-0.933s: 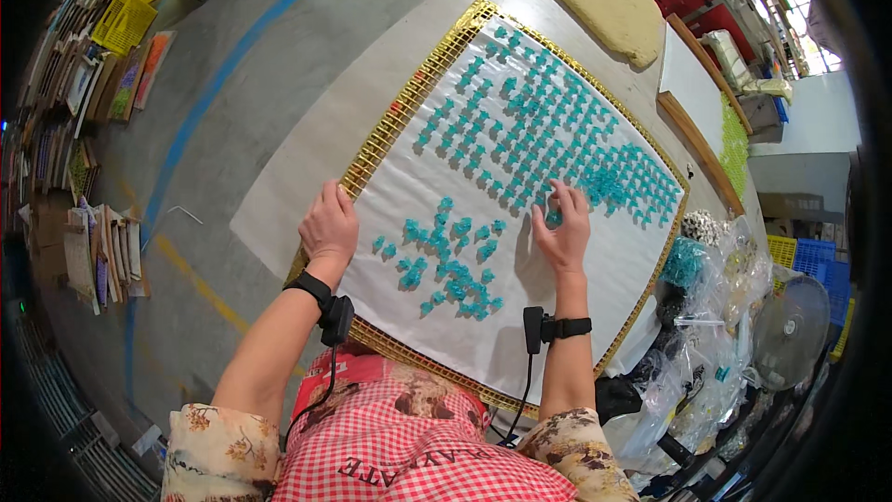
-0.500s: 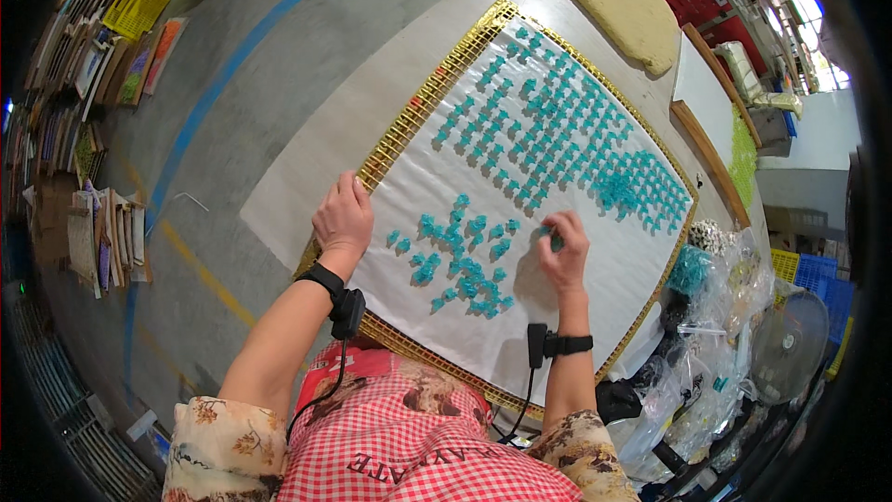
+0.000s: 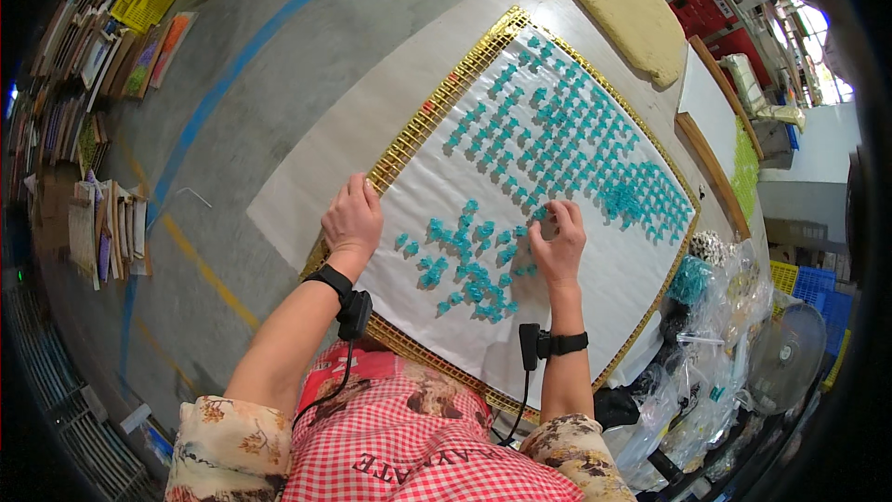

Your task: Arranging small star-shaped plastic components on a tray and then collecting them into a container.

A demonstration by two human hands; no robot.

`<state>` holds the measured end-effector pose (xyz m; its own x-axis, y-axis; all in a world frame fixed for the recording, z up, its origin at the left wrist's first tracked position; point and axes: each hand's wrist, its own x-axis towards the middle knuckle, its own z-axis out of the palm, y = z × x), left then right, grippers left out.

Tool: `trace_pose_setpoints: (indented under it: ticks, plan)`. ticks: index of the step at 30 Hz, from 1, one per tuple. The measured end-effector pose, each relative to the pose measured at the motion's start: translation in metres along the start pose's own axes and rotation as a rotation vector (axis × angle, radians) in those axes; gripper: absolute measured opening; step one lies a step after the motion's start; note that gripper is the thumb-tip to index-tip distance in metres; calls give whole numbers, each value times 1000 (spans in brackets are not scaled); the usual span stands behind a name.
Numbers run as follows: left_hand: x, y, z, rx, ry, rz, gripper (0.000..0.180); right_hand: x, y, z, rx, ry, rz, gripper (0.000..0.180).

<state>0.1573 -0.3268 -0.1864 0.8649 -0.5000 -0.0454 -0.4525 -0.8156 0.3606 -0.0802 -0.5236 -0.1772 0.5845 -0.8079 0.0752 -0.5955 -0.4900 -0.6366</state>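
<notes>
A: Hands?
B: Left hand (image 3: 351, 220) flat, fingers spread, pressing the white sheet (image 3: 595, 279) at the gold grid tray's (image 3: 437, 112) edge. Right hand (image 3: 558, 244) curled, fingertips on the teal pieces (image 3: 469, 265).
A: Pieces where?
B: Loose cluster between both hands; neat rows farther up the sheet, on the worktop (image 3: 307, 195).

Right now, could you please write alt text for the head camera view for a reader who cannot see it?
Seen from above, a person's right hand touches small teal pieces scattered on a white sheet, while the left hand rests on the sheet's edge by its gold grid frame. Farther up, more teal pieces lie in neat rows; clear plastic bags sit at right.
</notes>
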Motion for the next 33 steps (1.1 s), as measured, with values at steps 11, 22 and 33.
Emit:
trace_pose_setpoints:
  ticks: [11,22,33]
  plan:
    - [2,0,-1,-9,16,36,21,16,-12,15,-51,75,-153,40]
    - [0,1,0,-4,15,20,20,25,-38,38,-149,140,-178,29]
    - [0,-1,0,-12,7,33,20,2,-31,-8,94,-152,-191,28]
